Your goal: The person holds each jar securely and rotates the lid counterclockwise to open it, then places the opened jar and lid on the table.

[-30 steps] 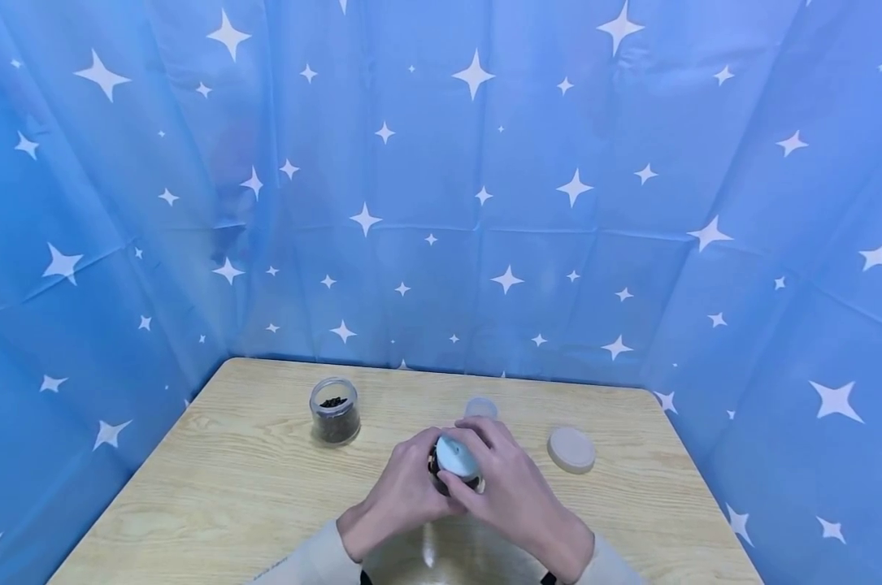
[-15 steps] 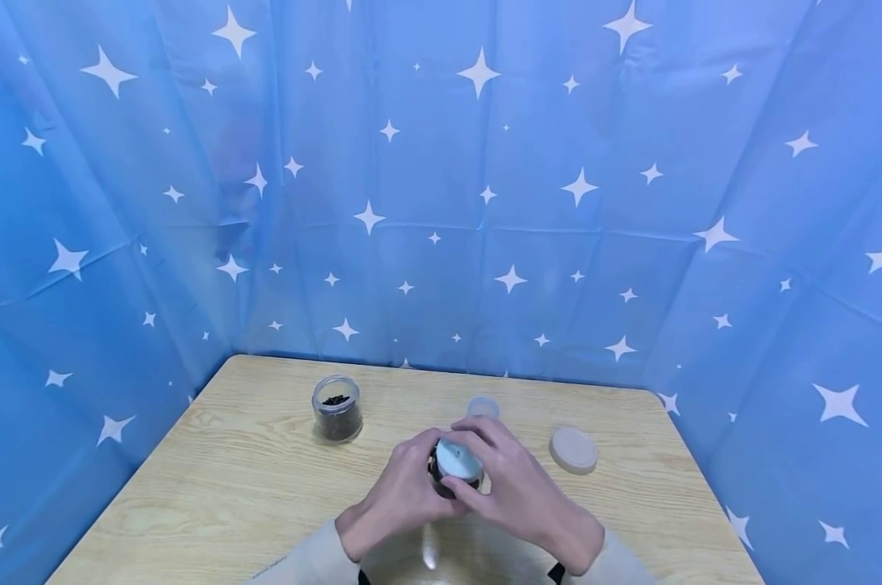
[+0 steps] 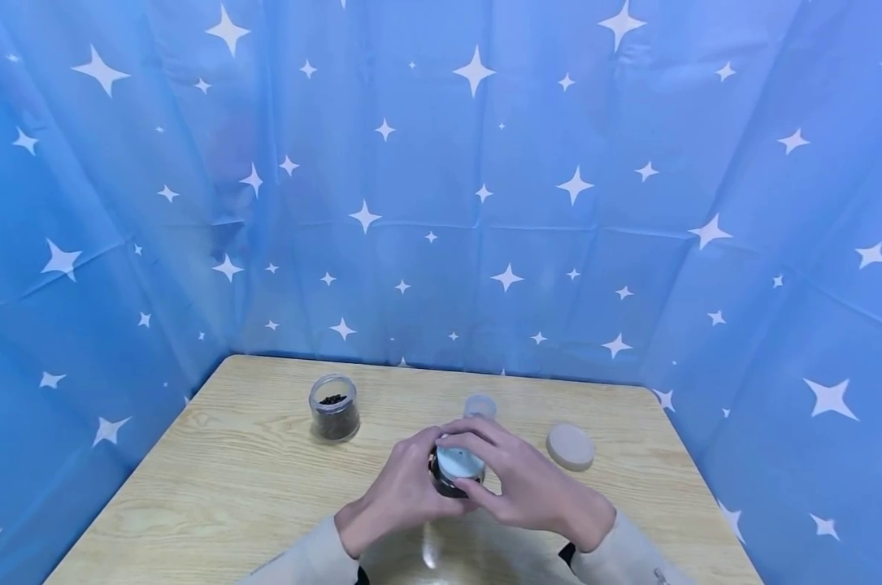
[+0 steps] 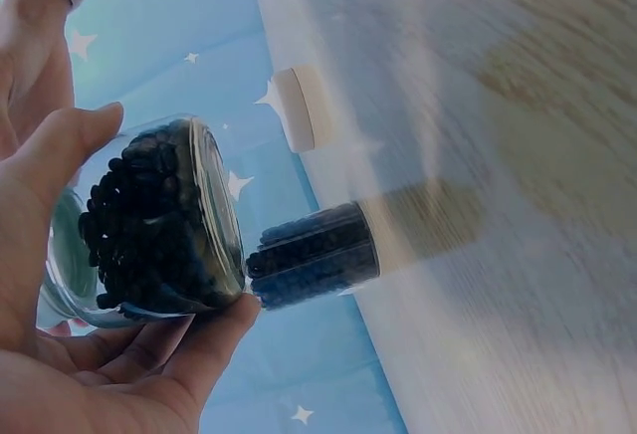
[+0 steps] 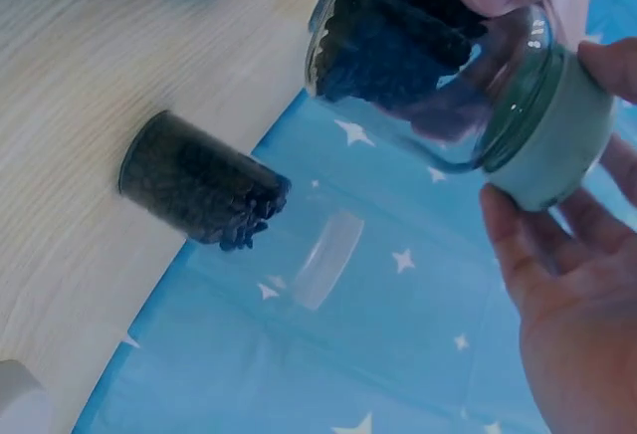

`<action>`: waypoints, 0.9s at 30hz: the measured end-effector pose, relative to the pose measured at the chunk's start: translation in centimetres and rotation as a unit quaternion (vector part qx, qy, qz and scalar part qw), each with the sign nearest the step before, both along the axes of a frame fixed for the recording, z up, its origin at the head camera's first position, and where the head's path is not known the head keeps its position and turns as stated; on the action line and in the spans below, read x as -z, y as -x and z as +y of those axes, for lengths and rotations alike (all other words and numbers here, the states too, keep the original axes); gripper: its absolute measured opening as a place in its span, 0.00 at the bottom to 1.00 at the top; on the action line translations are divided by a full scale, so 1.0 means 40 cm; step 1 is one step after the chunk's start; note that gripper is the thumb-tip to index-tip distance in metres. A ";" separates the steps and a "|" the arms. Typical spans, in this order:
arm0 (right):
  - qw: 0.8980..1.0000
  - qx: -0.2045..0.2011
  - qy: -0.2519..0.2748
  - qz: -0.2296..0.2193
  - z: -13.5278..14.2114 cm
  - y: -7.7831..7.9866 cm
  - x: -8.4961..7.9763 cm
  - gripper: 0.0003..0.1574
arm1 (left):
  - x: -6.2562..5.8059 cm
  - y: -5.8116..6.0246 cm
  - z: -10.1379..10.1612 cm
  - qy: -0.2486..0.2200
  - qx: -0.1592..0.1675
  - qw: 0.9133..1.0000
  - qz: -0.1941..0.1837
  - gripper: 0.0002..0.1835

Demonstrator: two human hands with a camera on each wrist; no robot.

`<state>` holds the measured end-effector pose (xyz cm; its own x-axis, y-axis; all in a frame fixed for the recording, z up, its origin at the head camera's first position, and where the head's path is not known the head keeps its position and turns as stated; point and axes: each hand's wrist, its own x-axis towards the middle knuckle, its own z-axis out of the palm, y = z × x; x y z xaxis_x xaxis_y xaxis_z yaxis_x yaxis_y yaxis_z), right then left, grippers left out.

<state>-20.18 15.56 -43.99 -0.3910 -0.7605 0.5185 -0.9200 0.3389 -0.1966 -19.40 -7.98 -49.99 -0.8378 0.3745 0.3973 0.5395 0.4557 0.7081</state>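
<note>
Near the table's front, my left hand point(image 3: 404, 483) holds a glass jar point(image 4: 164, 220) of dark beans, its fingers and thumb round the glass. The jar stands upright in the head view. On its top is a pale green lid point(image 3: 461, 463), and my right hand point(image 3: 521, 475) grips that lid by its rim, with fingers on the far side and thumb on the near side. In the right wrist view the lid sits against the jar's mouth; whether it is fastened cannot be told.
At the back left stands a lidless glass jar point(image 3: 334, 414) with dark beans. Behind my right hand shows the clear top of another jar point(image 3: 480, 405), mostly hidden. A beige round lid point(image 3: 571, 446) lies to the right on the wooden table point(image 3: 214, 479). A blue starred curtain point(image 3: 441, 162) surrounds it.
My right wrist has swung a little to the right, with the thumb shifting right along the lid's rim. My left hand and its jar hold nearly still.
</note>
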 end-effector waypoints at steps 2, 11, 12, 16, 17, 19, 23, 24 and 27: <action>1.000 -0.005 -0.004 -0.003 0.004 0.001 -0.001 0.33 | -0.001 0.000 0.001 0.002 0.001 1.000 -0.006 0.47; 1.000 -0.022 -0.011 -0.015 0.013 0.009 -0.008 0.31 | -0.004 0.004 0.008 -0.003 0.019 1.000 -0.020 0.51; 1.000 -0.022 -0.011 -0.015 0.013 0.009 -0.009 0.31 | -0.004 0.004 0.008 -0.004 0.020 1.000 -0.019 0.51; 1.000 -0.016 -0.008 -0.013 0.012 0.009 -0.006 0.32 | -0.002 0.008 0.007 -0.002 0.022 1.000 -0.012 0.50; 1.000 -0.012 -0.005 -0.011 0.011 0.007 -0.004 0.32 | -0.001 0.009 0.007 -0.001 0.022 1.000 -0.010 0.49; 1.000 0.002 0.000 -0.009 0.008 0.004 0.000 0.33 | 0.000 0.010 0.008 0.001 0.023 1.000 -0.006 0.48; 0.999 0.047 0.011 0.010 -0.003 -0.002 0.010 0.36 | 0.000 0.012 0.010 0.004 0.014 1.000 0.001 0.43; 0.998 0.060 0.013 0.013 -0.006 -0.004 0.012 0.37 | -0.001 0.013 0.010 0.005 0.011 1.000 0.003 0.42; 0.995 0.093 0.018 0.022 -0.017 -0.009 0.016 0.39 | -0.002 0.015 0.010 0.010 0.001 1.000 0.009 0.41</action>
<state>-19.83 14.90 -44.65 -0.4998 -0.6574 0.5639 -0.8498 0.4980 -0.1726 -19.98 -7.56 -49.90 -0.8298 0.3838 0.4051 0.5531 0.4693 0.6884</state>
